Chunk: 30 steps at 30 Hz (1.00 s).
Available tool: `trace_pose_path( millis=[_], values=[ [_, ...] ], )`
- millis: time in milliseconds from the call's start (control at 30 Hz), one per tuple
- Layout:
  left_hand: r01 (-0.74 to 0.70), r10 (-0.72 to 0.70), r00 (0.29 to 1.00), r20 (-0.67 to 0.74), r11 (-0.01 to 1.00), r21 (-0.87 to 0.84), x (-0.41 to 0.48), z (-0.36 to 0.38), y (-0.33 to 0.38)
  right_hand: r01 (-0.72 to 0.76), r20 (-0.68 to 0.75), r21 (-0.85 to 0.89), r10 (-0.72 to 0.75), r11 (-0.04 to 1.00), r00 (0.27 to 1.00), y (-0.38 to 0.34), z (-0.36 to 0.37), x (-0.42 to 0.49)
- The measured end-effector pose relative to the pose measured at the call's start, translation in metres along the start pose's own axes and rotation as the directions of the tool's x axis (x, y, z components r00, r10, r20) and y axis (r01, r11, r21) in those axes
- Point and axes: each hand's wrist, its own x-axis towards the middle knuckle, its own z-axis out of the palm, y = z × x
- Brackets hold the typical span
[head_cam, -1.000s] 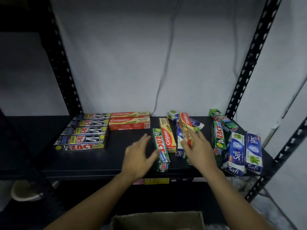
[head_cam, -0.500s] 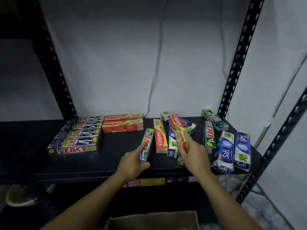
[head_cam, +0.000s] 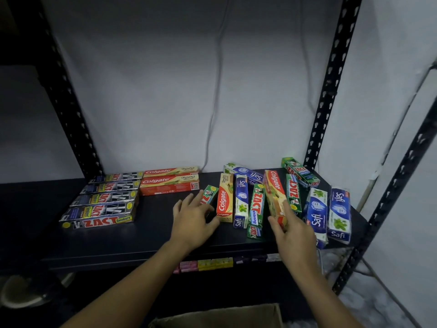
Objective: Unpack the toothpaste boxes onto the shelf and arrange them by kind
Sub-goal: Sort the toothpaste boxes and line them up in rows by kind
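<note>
1. The unsorted toothpaste boxes are heaped on the right half of the dark shelf (head_cam: 153,235). Over on the left it's tidy already: a Zact Smokers row (head_cam: 101,205), and a Colgate stack (head_cam: 169,182) at the far edge.
2. The right hand (head_cam: 293,230) has the near end of a Colgate box (head_cam: 274,190) pinched, thumb one side, fingers the other. The box is tilted, far end over the heap, long axis running near to far.
3. The left hand (head_cam: 192,216) lies over the near end of a green Zact box (head_cam: 210,194), just left of a flat Colgate box (head_cam: 224,200). Honestly can't tell if it's gripping or just resting on top. That box also points near to far, leaning a bit right.
4. I'd guess these are light, stiff cartons, glossy so a bit slippy, and easy to dent on the wide faces. Best held across the narrow long edges, like the right hand is doing.
5. The stacked Colgates lie left to right, so I reckon the held one needs a quarter turn.
</note>
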Motion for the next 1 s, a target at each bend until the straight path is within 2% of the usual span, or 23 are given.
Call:
trace_pose_path(
  millis=[167,300,600,733,1000],
  values=[
    [0.136,-0.149,0.985,0.090,0.980,0.144,0.020,0.013,0.021,-0.031,0.021,-0.036,0.032,0.999,0.999,0.006,0.001,-0.017],
    [0.206,-0.225,0.971,0.084,0.960,0.190,0.031,0.019,0.030,-0.007,0.056,-0.101,0.013,0.995,0.998,0.007,0.010,-0.027],
    [0.237,-0.245,0.968,0.059,0.964,0.119,0.042,0.023,0.033,-0.046,0.045,-0.013,0.046,0.999,0.998,0.010,0.015,-0.031],
    [0.251,-0.251,0.968,-0.001,0.966,0.064,0.039,0.027,0.034,-0.038,0.057,-0.014,0.039,0.999,0.998,0.015,0.018,-0.030],
    [0.240,-0.236,0.971,-0.044,0.961,0.139,0.035,0.028,0.035,-0.062,0.081,0.002,0.061,0.998,0.995,0.011,0.018,-0.032]
  ],
)
